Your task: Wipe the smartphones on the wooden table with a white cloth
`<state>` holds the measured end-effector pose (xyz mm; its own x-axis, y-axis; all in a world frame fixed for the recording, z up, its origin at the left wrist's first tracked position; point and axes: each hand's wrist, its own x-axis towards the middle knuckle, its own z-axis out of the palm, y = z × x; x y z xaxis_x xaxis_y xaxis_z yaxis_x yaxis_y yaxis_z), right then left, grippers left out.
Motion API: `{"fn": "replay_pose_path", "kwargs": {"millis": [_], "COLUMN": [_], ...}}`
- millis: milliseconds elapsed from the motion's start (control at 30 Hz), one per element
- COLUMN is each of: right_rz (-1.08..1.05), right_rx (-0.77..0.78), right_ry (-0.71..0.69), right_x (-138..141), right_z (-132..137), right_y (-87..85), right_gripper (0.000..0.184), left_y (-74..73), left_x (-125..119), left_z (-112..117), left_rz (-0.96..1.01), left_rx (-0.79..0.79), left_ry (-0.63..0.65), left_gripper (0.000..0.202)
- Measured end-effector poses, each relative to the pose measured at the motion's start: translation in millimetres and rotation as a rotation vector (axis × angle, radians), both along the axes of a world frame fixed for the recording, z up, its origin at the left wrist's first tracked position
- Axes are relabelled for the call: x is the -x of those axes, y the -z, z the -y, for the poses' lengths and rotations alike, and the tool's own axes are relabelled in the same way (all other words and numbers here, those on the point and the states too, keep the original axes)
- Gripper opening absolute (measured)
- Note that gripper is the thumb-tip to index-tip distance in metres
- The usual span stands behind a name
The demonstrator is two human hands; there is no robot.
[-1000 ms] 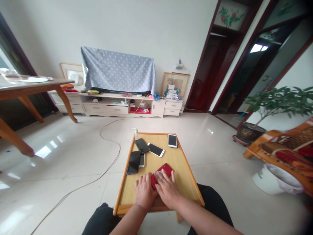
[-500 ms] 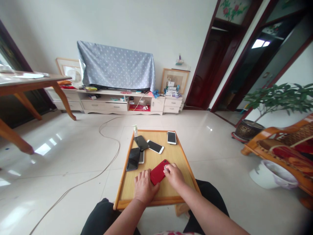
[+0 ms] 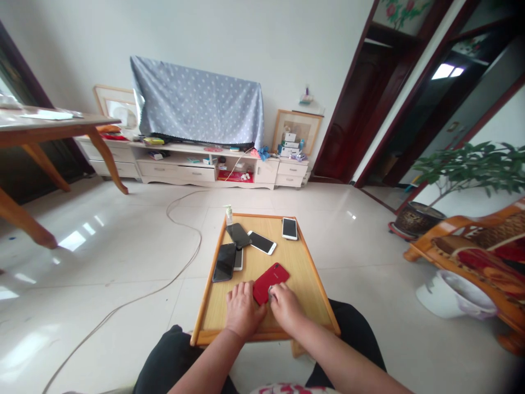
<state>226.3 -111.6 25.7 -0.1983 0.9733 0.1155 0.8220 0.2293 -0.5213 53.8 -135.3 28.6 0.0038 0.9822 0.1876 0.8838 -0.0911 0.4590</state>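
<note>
A red phone (image 3: 270,280) lies face down on a small wooden table (image 3: 301,273) in front of my knees. My left hand (image 3: 243,310) rests flat on the table, its fingers touching the phone's near left edge. My right hand (image 3: 285,307) sits at the phone's near right edge with fingers curled, pinching something small and grey against it. Farther on the table lie two dark phones (image 3: 225,261), (image 3: 238,235), a white-edged phone (image 3: 261,242) and another white phone (image 3: 289,228).
A small bottle (image 3: 228,214) stands at the table's far left corner. A cable (image 3: 180,230) snakes across the tiled floor to a TV cabinet (image 3: 197,169). A wooden chair (image 3: 471,251), a white basin (image 3: 455,295) and a potted plant (image 3: 455,175) stand on the right. A big table (image 3: 49,137) is at the left.
My right hand slid from the phone's far end back to its near edge. The left hand stayed put by the phone. The camera shifted slightly.
</note>
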Motion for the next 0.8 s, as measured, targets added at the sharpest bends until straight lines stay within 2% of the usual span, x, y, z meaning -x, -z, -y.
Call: {"fn": "replay_pose_path", "kwargs": {"millis": [100,300,367,600,800], "right_rz": [-0.046,-0.038,-0.020,0.006,-0.002], "right_rx": [0.058,0.094,0.099,0.162,0.176], "right_ry": [-0.045,0.168,0.187,-0.032,-0.076], "right_x": [13,-28,-30,27,48], "right_z": [8,-46,-51,-19,-38], "right_y": [5.0,-4.6,-6.9,1.7,-3.4], "right_gripper": [0.017,0.010,0.010,0.010,0.006], "left_y": [2.4,2.5,3.4,3.6,-2.0], "left_x": [2,5,6,8,9], "left_z": [0,0,0,1,3], "left_rz": [0.009,0.001,0.008,0.038,0.053], "left_rx": [-0.005,0.006,0.003,0.011,0.027], "left_ry": [0.009,0.003,0.003,-0.003,0.009], "left_gripper": [0.043,0.047,0.050,0.048,0.055]}}
